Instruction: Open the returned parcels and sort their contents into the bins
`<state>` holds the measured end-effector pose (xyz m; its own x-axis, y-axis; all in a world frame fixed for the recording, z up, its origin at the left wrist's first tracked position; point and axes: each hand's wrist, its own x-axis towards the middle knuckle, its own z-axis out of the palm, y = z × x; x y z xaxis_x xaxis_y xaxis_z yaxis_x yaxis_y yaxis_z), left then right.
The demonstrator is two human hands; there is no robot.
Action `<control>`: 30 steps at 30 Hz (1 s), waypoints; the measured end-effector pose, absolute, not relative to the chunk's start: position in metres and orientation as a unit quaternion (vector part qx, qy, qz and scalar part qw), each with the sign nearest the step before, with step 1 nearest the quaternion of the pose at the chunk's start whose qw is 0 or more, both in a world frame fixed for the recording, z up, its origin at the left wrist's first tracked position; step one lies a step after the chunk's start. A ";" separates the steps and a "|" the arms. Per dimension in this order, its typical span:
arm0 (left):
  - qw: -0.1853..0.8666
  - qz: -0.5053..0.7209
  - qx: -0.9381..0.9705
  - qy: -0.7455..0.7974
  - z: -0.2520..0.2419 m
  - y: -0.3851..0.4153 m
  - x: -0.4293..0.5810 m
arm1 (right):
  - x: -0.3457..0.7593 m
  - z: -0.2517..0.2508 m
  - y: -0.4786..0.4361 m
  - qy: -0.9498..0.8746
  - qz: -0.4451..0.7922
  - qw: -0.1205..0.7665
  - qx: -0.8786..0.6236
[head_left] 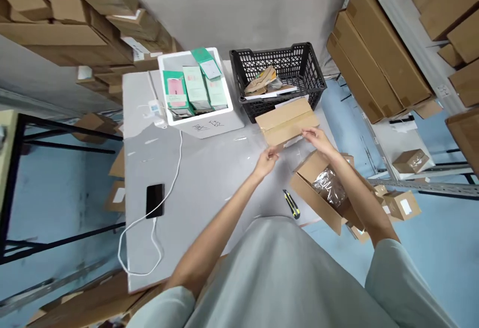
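Note:
A flat-topped cardboard box (287, 118) with tape along its middle lies near the front of the black crate. My left hand (266, 162) is at the box's near left corner, fingers closed; what they pinch is too small to name. My right hand (317, 138) touches the box's near right edge with its fingers bent together; whether they grip it is unclear. Below my right forearm stands an open cardboard box (312, 191) with a clear-wrapped item (330, 186) inside. A yellow and black utility knife (291, 204) lies on the grey table (209, 178).
A white foam box (220, 121) holds green and white packages (194, 86). Beside it, the black crate (279, 59) contains scraps. A phone (154, 200) with a white cable lies left. Shelves with cartons (377, 64) stand right; stacked boxes (63, 34) are behind left.

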<state>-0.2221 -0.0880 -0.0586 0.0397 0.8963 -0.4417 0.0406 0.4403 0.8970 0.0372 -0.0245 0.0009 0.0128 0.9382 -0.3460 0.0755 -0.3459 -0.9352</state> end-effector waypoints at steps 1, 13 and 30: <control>0.619 0.339 0.401 0.585 -0.064 -0.111 -0.216 | 0.044 -0.001 -0.050 -0.448 0.551 0.377 -0.595; 0.667 0.313 0.397 0.548 -0.079 -0.247 -0.184 | 0.093 -0.007 -0.351 -0.506 0.184 0.311 -0.783; 0.639 0.333 0.433 0.541 -0.070 -0.280 -0.158 | 0.107 -0.013 -0.498 -0.348 0.124 0.430 -0.824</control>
